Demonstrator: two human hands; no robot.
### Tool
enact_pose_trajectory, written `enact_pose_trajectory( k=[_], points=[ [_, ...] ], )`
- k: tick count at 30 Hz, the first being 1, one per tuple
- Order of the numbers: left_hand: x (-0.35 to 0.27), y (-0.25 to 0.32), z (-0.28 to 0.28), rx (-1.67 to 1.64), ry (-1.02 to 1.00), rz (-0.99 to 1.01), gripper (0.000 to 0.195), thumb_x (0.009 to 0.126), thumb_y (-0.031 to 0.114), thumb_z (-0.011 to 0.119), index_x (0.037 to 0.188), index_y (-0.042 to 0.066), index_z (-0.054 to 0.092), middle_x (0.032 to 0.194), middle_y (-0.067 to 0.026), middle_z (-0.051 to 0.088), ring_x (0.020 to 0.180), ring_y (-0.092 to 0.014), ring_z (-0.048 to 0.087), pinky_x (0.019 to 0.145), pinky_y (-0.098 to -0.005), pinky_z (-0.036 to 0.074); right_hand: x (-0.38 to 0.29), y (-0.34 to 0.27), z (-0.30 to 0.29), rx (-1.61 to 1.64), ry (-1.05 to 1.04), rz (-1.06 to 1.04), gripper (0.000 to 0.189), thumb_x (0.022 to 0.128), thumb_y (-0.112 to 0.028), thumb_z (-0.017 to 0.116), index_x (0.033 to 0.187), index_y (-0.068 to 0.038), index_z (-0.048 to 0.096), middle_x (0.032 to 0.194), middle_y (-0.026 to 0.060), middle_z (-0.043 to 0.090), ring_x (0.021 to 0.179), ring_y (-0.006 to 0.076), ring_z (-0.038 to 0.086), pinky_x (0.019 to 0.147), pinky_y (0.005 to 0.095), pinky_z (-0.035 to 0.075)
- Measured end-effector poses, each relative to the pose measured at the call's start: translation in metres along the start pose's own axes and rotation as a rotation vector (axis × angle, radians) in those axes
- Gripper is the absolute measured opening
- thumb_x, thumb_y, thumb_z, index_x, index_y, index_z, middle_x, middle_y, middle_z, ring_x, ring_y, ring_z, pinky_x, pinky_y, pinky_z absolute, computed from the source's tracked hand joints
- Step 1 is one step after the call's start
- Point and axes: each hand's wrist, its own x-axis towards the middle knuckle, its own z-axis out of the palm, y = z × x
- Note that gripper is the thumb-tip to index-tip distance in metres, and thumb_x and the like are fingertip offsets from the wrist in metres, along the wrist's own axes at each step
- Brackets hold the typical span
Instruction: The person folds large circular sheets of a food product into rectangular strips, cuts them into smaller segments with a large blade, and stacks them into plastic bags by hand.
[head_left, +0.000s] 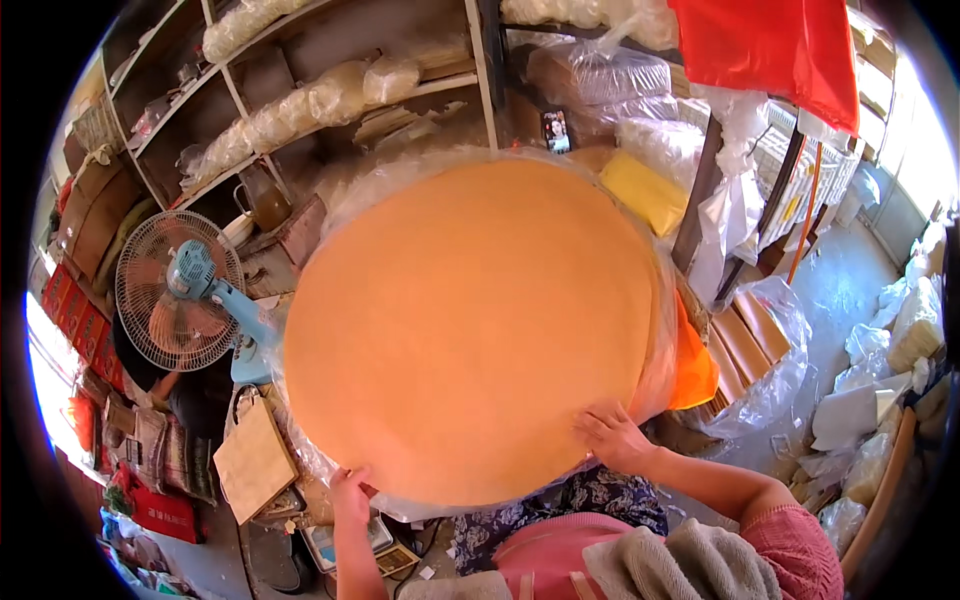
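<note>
A large, smooth orange-tan round sheet or stack of sheets lies in front of me on clear plastic film that sticks out around its rim. My left hand is at the near left edge, pinching it with the thumb on top; the fingers below are partly hidden. On the near right part of the surface rests my right hand, palm down, fingers spread and slightly blurred. Nothing shows in its grasp. Below the edge is my lap, in dark patterned cloth.
Close on the left stands a blue desk fan, with a person partly hidden behind it. A wooden board leans below. Shelves with plastic-wrapped rolls, a yellow packet and a phone are beyond. Stacked brown sheets lie right.
</note>
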Motion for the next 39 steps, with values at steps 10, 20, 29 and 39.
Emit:
enact_pose_trajectory(
  k=[10,20,29,39],
  points=[
    [0.001,-0.024,0.001,0.058,0.012,0.107,0.022,0.078,0.002,0.058,0.099,0.001,0.055,0.089,-0.0090,0.062,0.076,-0.021,0.065,0.058,-0.0315,0.054,0.001,0.015,0.017,-0.064,-0.043,-0.084,0.036,0.077,-0.019,0.054,0.111,-0.008,0.058,0.120,0.0094,0.054,0.115,0.0275,0.049,0.095,0.0382,0.041],
    [-0.009,-0.023,0.016,0.428,0.181,0.454,0.023,0.079,0.006,0.061,0.100,0.002,0.054,0.081,-0.0024,0.057,0.067,-0.011,0.055,0.059,-0.0236,0.047,0.015,-0.015,-0.002,0.230,0.048,-0.121,0.036,0.074,-0.022,0.062,0.106,-0.006,0.060,0.106,0.0082,0.061,0.098,0.0254,0.059,0.092,0.0414,0.042],
    [-0.010,-0.006,-0.015,-0.007,0.233,0.214,0.044,0.078,0.008,0.061,0.120,0.004,0.048,0.097,-0.0058,0.059,0.082,-0.016,0.061,0.060,-0.0289,0.051,-0.006,0.039,-0.020,0.107,0.043,-0.047,0.027,0.072,-0.014,0.062,0.099,-0.009,0.063,0.106,0.0047,0.060,0.112,0.0242,0.052,0.099,0.0439,0.035],
    [-0.019,0.069,-0.040,-0.149,0.269,0.520,0.065,0.077,0.000,0.050,0.139,0.002,0.033,0.113,-0.0132,0.056,0.094,-0.022,0.060,0.079,-0.0318,0.050,-0.005,0.058,-0.081,0.391,0.070,0.115,0.020,0.075,-0.008,0.064,0.094,-0.011,0.065,0.098,0.0048,0.065,0.100,0.0227,0.060,0.098,0.0453,0.035]
  ],
)
